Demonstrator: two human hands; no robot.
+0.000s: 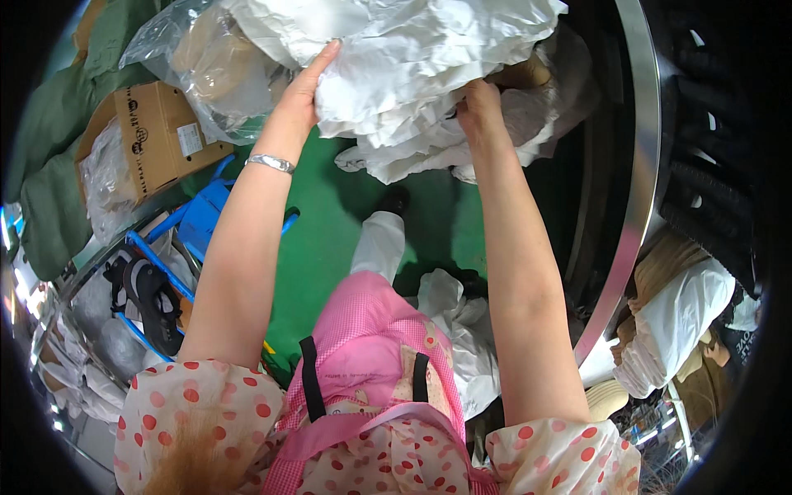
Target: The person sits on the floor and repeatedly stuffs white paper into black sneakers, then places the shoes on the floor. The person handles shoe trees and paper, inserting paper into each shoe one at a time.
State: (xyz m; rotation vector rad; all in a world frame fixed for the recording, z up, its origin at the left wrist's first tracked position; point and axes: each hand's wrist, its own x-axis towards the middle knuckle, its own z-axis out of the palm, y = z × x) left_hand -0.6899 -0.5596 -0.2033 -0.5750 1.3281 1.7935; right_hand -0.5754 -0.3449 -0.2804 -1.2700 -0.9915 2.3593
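Both arms reach forward to a large crumpled white sheet (pixel 388 58), thin like plastic or paper; I cannot tell which. My left hand (pixel 307 89) grips its left side, the thumb lying on top and the other fingers hidden beneath. At its lower right edge, my right hand (pixel 480 106) is closed on the white material, fingertips partly hidden in the folds. Just beyond the right hand shows a tan, rounded thing (pixel 526 74), partly covered. Looser white folds (pixel 412 157) hang below the sheet, above the green floor.
On the left are a clear plastic bag (pixel 219 62), an open cardboard box (pixel 165 140), a blue frame (pixel 206 219) and black sandals (pixel 150 297). A curved metal rail (pixel 639 157) runs along the right. More white sheeting (pixel 462 330) lies beside my legs on the green floor (pixel 318 247).
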